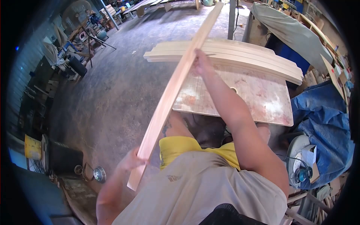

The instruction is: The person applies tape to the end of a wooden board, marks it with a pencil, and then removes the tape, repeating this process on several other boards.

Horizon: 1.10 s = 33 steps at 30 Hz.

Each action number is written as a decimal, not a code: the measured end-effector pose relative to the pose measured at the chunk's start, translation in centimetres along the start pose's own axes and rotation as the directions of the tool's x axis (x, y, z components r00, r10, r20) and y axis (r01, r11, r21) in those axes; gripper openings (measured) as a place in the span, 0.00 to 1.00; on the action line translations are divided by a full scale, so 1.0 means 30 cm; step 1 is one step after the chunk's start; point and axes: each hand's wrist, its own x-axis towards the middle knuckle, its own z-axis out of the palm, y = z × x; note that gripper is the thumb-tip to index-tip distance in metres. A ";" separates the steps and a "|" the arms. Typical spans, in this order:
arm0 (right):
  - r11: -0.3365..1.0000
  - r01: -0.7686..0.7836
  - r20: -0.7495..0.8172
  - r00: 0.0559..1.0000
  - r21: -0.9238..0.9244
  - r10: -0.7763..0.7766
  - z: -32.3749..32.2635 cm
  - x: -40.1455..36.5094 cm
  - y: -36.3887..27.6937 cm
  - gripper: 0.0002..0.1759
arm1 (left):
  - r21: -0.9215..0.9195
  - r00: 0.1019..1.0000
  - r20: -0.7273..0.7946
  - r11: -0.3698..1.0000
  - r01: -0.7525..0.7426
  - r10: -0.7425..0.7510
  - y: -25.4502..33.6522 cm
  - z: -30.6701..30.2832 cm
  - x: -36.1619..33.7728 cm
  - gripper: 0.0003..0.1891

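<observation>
A long pale wooden board [170, 92] slants across the view, its near end beside my shirt and its far end high over the floor. Near the lower end, my left hand [132, 159] is wrapped round it. Farther up, my right hand [201, 63] grips the board's right edge, with a thin pointed thing, too small to name, sticking out beside the fingers. Behind that hand, a stack of similar boards [240, 52] lies along the far side of a low wooden table [258, 95]. The held board hides part of the table's left edge.
A blue tarp [322, 123] lies right of the table, with a power tool [302, 174] on a round stand beside it. A standing fan [77, 15] is at the upper left. A yellow container [33, 147] and a metal lamp [99, 174] are at the lower left.
</observation>
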 end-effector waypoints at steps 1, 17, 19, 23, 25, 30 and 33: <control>0.998 0.043 0.037 0.998 0.035 -0.045 -0.018 0.000 -0.054 0.21 | 0.003 1.000 -0.003 1.000 0.000 0.000 -0.107 0.001 -0.019 0.29; 0.826 0.531 -0.158 0.846 0.187 -0.509 -0.092 -0.394 -0.275 0.20 | 0.664 0.697 -0.303 0.669 -0.335 0.650 0.439 0.195 0.435 0.35; 0.825 0.545 -0.191 0.834 0.149 -0.517 -0.162 -0.398 -0.313 0.21 | 0.661 0.733 -0.263 0.671 -0.337 0.627 0.489 0.191 0.525 0.35; 0.896 0.414 0.028 0.909 -0.158 -0.415 -0.387 -0.424 -0.429 0.26 | 0.636 0.650 -0.241 0.623 -0.455 0.721 0.502 0.114 0.728 0.35; 0.566 0.381 0.202 0.913 -0.731 -0.354 -0.565 -0.449 -0.460 0.28 | 0.677 0.707 -0.212 0.623 -0.392 0.675 0.562 0.038 0.805 0.34; -0.098 0.161 0.184 0.931 -0.982 -0.314 -0.941 -0.432 -0.467 0.26 | 0.801 0.685 -0.097 0.465 -0.377 0.723 0.773 -0.149 1.047 0.33; -0.199 0.000 0.049 0.969 -0.980 -0.242 -1.017 -0.316 -0.494 0.25 | 0.799 0.645 0.017 0.377 -0.469 0.764 0.914 -0.237 1.271 0.35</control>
